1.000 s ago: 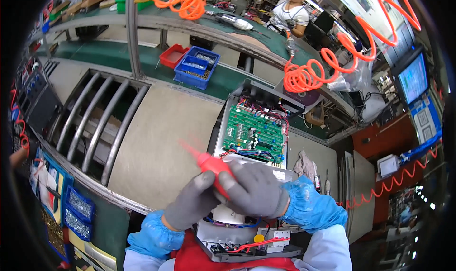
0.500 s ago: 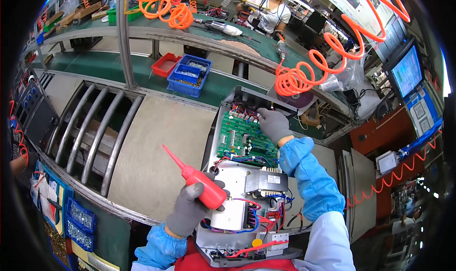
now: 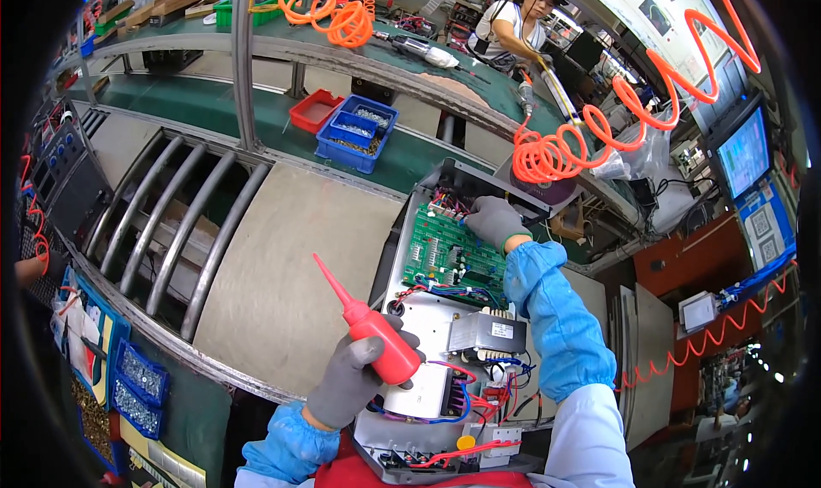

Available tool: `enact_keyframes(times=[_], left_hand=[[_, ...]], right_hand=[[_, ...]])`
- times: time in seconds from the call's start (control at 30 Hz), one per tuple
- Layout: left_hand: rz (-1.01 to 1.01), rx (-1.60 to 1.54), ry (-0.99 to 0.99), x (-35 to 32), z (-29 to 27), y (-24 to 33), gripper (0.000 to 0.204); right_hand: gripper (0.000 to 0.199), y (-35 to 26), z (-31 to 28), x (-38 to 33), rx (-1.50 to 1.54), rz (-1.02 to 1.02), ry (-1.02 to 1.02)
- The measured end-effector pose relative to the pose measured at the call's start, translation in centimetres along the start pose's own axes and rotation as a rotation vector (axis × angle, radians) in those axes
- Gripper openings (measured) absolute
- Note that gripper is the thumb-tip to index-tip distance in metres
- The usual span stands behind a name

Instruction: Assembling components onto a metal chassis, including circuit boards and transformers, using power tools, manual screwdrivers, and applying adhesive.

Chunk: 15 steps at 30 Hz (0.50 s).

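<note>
Red plastic was what your left hand [image 3: 355,377] gripped: a small squeeze bottle [image 3: 382,341] with a long thin nozzle, fingers wrapped tight round its body, the tip pointing up and to the left, away from the unit. The bottle sat over the near left part of the open metal chassis [image 3: 432,317], just beside the white block [image 3: 416,391] w/ the red and blue wires. To the left of it lay the bare beige mat [image 3: 274,257], and further left the curved steel rails [image 3: 171,223].

In the middle was the green circuit board [image 3: 453,253], flat inside the chassis, w/ a grey transformer [image 3: 487,334] below it. Your right hand [image 3: 494,221] was at the far right corner of that board, fingers curled down near the wire bundle; I could not tell if they pinched a wire or only pressed there.

For good work, I judged you needed to turn the nozzle down toward the board before any squeeze, keep the pressure light, and hold the right hand steady so the wires stayed off the spot.

Behind, blue bins [image 3: 355,133] and an orange coiled hose [image 3: 556,150] were well apart.
</note>
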State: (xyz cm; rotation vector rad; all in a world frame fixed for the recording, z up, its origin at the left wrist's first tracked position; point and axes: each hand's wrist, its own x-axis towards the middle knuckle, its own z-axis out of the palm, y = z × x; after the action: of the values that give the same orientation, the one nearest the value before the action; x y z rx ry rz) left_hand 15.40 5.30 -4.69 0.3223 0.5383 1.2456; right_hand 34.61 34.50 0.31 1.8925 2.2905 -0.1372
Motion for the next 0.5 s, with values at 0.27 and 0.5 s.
enact_keyframes(times=[0.27,0.5], left_hand=[[0.018,0.001,0.027,0.2,0.2,-0.1,0.07],[0.033,0.023,0.02,0.1,0.3,0.0,0.071]], right_hand=[[0.031,-2.4,-1.5,-1.1,-0.141,-0.006,0.089],[0.031,-2.0,-0.2,-0.5,-0.133,0.047,0.071]])
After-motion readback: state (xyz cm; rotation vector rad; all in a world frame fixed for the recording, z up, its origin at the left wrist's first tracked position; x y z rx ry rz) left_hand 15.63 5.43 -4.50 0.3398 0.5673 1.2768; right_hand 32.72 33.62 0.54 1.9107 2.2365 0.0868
